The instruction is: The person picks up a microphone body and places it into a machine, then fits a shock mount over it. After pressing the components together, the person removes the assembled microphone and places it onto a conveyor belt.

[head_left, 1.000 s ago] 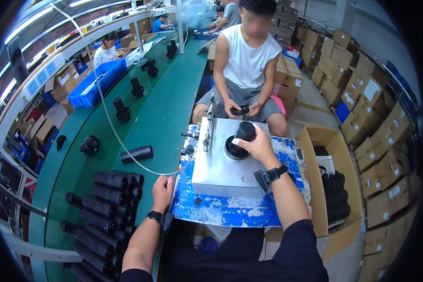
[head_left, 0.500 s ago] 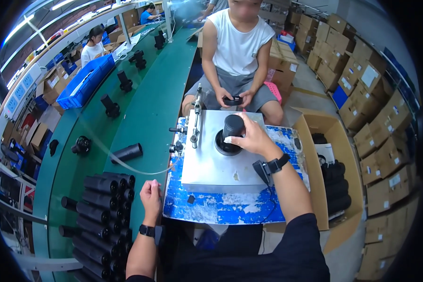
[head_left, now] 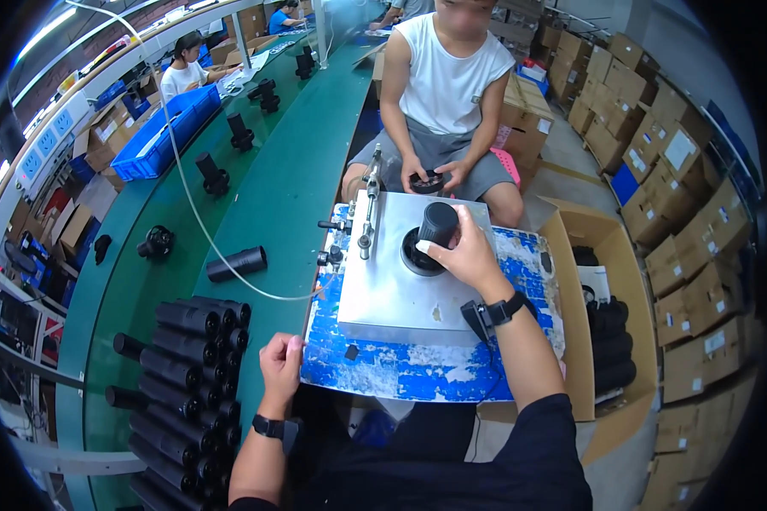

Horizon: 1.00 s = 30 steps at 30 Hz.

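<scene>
A green belt [head_left: 302, 170] runs from the upper middle to the lower left of the frame. Right of it, at centre, stands a blue desk [head_left: 400, 375], with an open carton [head_left: 578, 358] to the right. Black tubes [head_left: 183, 345] lie piled at lower left. A metal box [head_left: 383, 294] sits on the desk. The left hand [head_left: 281, 364], loosely fisted, is beside the desk's left edge. The right hand [head_left: 470, 255] grips an upright, slightly tilted tube [head_left: 440, 221] at centre, over a round socket [head_left: 419, 269] on the box.
</scene>
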Each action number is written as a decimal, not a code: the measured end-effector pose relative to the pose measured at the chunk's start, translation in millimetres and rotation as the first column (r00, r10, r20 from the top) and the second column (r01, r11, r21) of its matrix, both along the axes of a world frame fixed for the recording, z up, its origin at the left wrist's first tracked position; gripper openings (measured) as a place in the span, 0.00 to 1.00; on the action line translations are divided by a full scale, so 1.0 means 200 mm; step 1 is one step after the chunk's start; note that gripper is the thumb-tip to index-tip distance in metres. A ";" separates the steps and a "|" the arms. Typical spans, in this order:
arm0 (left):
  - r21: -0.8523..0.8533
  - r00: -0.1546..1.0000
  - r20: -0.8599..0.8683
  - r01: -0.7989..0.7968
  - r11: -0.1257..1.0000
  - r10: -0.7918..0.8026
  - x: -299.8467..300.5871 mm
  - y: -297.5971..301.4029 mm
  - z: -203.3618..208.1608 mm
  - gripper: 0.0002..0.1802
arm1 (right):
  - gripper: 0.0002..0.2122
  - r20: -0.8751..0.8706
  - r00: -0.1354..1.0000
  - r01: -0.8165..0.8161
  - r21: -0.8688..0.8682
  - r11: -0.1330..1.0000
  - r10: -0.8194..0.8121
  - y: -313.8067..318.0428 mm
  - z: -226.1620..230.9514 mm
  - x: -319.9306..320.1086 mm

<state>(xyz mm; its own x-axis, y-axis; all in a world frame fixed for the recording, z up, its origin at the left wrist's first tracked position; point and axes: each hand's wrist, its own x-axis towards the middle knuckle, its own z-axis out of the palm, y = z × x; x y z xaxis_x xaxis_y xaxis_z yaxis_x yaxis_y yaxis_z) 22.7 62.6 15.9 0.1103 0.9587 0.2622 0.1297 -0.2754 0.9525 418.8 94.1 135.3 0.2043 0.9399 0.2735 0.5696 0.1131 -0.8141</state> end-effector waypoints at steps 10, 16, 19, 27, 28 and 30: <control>0.357 0.901 -0.429 0.237 0.904 -0.067 0.45 0.77 0.38 0.13 | 0.30 0.283 0.926 0.163 0.296 0.941 -0.249 0.05 -0.11 -0.01; 0.232 0.740 -0.673 0.241 0.942 -0.023 0.54 1.16 0.16 0.22 | 0.29 0.052 0.996 0.071 0.054 0.996 -0.073 0.04 -0.06 0.00; -0.011 0.615 -0.766 0.278 0.960 -0.187 0.56 1.21 0.14 0.27 | 0.29 0.033 0.996 0.087 0.043 0.995 -0.089 0.03 -0.08 0.00; -0.065 0.625 -0.760 0.204 0.977 -0.181 0.49 1.14 0.28 0.27 | 0.29 -0.029 0.998 0.053 0.168 0.984 -0.049 0.06 -0.11 -0.03; 0.060 0.622 -0.768 0.308 0.950 -0.153 0.45 1.08 0.38 0.26 | 0.28 -0.029 0.998 0.059 0.143 0.988 -0.055 0.05 -0.11 -0.03; 0.301 0.628 -0.773 0.484 0.822 -0.087 0.35 0.93 0.66 0.25 | 0.27 -0.022 0.998 0.062 0.097 0.993 -0.060 0.04 -0.09 -0.02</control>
<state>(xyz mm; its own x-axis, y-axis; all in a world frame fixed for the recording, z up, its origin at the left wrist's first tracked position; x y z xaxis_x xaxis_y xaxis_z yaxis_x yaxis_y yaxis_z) 92.1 248.0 148.3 0.6929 0.6306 0.3496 0.5284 -0.7740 0.3488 414.2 102.5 117.0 0.2664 0.8947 0.3586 0.5622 0.1580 -0.8118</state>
